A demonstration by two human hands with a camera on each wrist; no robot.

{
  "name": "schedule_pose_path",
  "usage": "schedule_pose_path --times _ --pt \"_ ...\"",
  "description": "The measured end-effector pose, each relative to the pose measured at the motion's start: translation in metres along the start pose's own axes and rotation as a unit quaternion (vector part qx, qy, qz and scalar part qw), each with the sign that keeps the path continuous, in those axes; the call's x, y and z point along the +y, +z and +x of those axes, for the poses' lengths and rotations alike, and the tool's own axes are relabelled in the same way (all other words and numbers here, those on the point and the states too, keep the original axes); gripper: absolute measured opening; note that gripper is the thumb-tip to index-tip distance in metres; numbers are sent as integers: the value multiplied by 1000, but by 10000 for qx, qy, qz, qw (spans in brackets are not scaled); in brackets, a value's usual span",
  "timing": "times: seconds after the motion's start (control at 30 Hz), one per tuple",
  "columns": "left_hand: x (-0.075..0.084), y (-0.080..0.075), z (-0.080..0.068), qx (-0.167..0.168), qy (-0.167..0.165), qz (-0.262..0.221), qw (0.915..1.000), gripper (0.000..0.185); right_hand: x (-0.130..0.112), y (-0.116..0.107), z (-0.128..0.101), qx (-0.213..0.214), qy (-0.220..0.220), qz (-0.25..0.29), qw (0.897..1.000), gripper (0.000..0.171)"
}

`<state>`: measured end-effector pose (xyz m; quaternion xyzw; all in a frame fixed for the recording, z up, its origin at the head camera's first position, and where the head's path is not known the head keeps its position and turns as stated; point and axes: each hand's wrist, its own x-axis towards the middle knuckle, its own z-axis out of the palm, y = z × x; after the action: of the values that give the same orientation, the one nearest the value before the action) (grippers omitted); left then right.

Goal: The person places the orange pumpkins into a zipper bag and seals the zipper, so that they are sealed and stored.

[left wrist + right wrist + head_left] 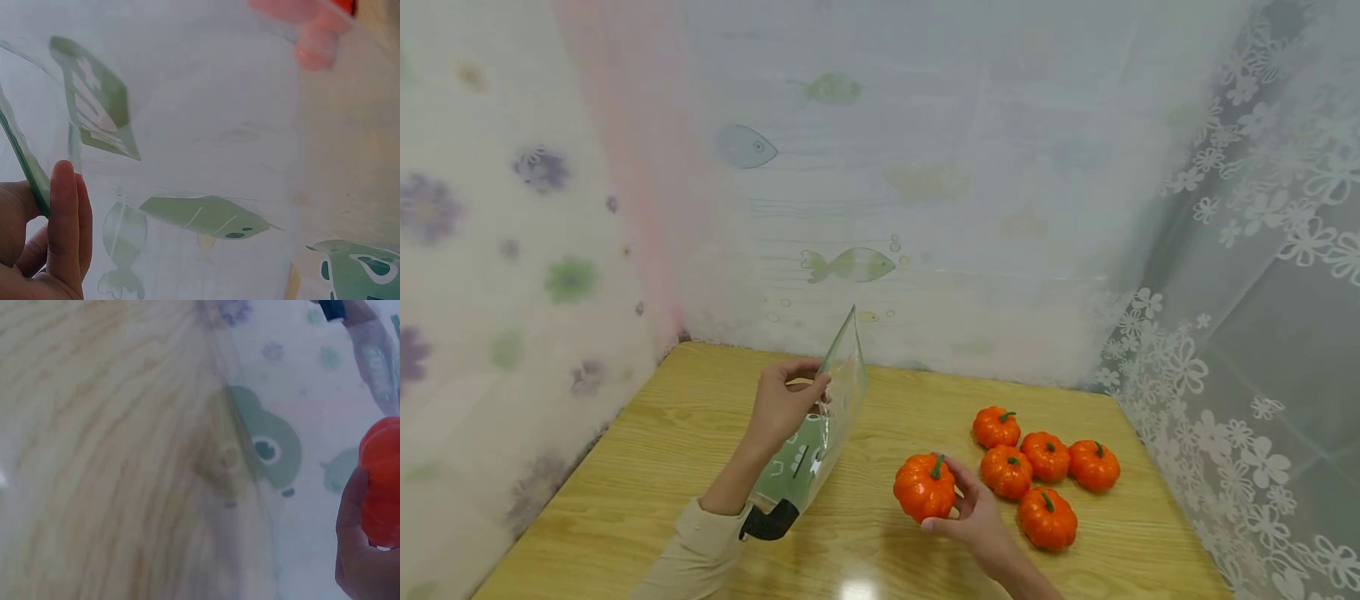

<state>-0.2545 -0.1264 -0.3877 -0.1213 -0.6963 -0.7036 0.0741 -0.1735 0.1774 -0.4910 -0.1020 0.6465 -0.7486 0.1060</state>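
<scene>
A glossy orange mini pumpkin [922, 490] with a green stem is in the right hand [977, 521], near the front middle of the table and seemingly just above its surface. The thumb lies along the pumpkin's lower side and the other fingers curl around the side nearest the palm, parted only as far as its width; its stem points up. To its left and well apart, the left hand [786, 404] pinches a clear plastic bag [846, 408] near its upper edge, thumb and fingers closed together on the film. The bag has a green rim and a green printed panel with white marks low on its side; it stands tilted, its top corner pointing up, and its two sides look parted at the top. In the left wrist view, blurred red-orange shapes show at the upper right, through the film. Right of the right hand, five more orange pumpkins [1007, 472] sit in a loose cluster, some touching or nearly so, all with green stems. A black piece [771, 521] shows by the left wrist, next to a beige sleeve [700, 542]. All this is over a light wood-grain table [647, 442]. Behind it hangs a pale fish-print curtain [1000, 275]; blurred flowers mark the left-hand curtain [512, 275], and white lace-like flowers the right-hand one.
</scene>
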Motion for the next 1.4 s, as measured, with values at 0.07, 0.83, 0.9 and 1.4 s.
schedule_pose_path --times 0.07,0.83,0.9,1.4 --pt "0 1 0 4 19 -6 10000 24 3 5 1 -57 -38 70 10000 92" --pt "-2 6 -1 -62 -95 -135 9998 24 -48 46 32 -506 -1055 116 9931 91" --pt "-2 6 -1 -87 -142 -173 9997 24 -56 49 36 -497 -1224 88 9912 92" --pt "-2 8 -1 -191 -258 -46 9995 22 -95 70 57 -347 -1582 -100 9868 93"
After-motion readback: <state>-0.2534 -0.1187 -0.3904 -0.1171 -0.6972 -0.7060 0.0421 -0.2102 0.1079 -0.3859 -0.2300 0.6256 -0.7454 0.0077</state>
